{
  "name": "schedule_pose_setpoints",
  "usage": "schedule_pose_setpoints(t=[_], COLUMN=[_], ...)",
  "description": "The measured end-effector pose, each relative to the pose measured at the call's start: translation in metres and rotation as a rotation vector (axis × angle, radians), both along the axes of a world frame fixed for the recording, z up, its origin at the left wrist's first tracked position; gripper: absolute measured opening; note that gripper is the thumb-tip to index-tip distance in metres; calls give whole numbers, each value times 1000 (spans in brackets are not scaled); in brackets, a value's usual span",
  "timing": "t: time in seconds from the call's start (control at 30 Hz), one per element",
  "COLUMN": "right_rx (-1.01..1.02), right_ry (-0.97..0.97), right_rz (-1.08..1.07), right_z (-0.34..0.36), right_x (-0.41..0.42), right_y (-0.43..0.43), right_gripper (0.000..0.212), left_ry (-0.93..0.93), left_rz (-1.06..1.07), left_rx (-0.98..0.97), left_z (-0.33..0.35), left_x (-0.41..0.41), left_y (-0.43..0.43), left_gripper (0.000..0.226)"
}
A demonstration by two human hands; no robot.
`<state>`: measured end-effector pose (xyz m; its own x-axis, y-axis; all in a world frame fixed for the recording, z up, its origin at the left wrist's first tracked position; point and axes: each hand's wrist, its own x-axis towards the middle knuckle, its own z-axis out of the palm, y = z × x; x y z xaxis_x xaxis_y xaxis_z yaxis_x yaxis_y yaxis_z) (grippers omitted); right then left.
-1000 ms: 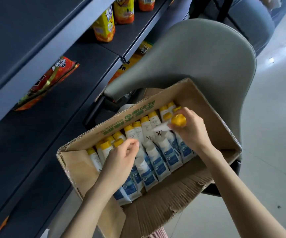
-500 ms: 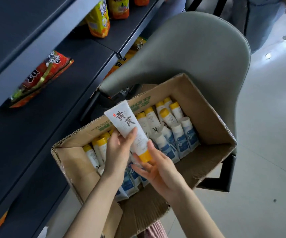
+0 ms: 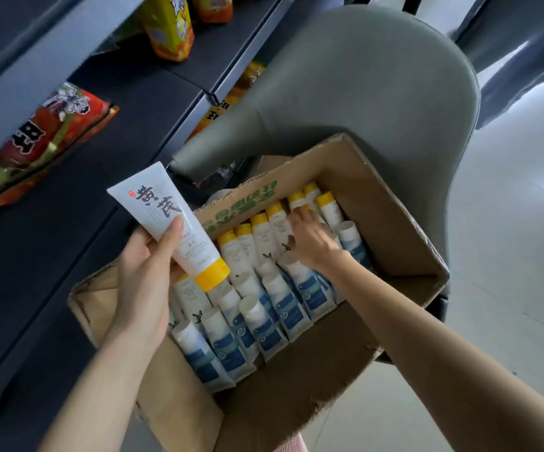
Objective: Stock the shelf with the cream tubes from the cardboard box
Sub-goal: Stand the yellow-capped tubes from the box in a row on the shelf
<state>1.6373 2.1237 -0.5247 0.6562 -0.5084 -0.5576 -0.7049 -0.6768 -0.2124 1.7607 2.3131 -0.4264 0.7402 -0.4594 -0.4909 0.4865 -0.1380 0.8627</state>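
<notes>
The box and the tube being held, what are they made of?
The box looks like brown corrugated cardboard, dull and rough: its front edge is torn and ragged. The tube in the left hand is probably soft plastic, smooth and faintly shiny, with a flat sealed end. Its yellow cap looks like harder plastic.

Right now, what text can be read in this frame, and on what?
"黄芪": held tube, large black characters.
Small print below it: too small.
Green print on cardboard box: blurred, unreadable.
Black characters on red snack bag: blurred.
Print on yellow snack bag: blurred.
Labels on boxed tubes: too small.
</notes>
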Motion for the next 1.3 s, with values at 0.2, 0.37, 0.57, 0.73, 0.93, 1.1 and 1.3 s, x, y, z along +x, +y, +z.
schedule_pose_setpoints(t=[0.2, 0.37, 0.57, 0.73, 0.93, 1.1, 1.3], right_rx=[-194, -328, -443, -516, -443, 55, 1145], right_ry=[404, 527, 545, 409, 76, -346, -697], right_rz=[236, 359, 591, 665, 126, -770, -1650], right_z=[-31, -32, -22, 10, 66, 112, 155], right_x=[20, 30, 31, 16, -24, -56, -87], right_y=[-24, -33, -21, -14, -4, 26, 124], right_gripper=[68, 67, 46, 39, 53, 64, 36], left_ry=[-37, -40, -39, -71, -83, -135, -119], left_rz=[-99, -144, -150, -157, -161, -164, -163], left_rx=[-10, -27, -23, -27, -68, -61, -89], left_z=[-3, 3, 16, 33, 61, 96, 150], left_x=[16, 24, 24, 24, 13, 4, -6], left_y=[-8, -21, -19, -7, 20, 62, 128], left_gripper=[38, 38, 43, 49, 41, 52, 24])
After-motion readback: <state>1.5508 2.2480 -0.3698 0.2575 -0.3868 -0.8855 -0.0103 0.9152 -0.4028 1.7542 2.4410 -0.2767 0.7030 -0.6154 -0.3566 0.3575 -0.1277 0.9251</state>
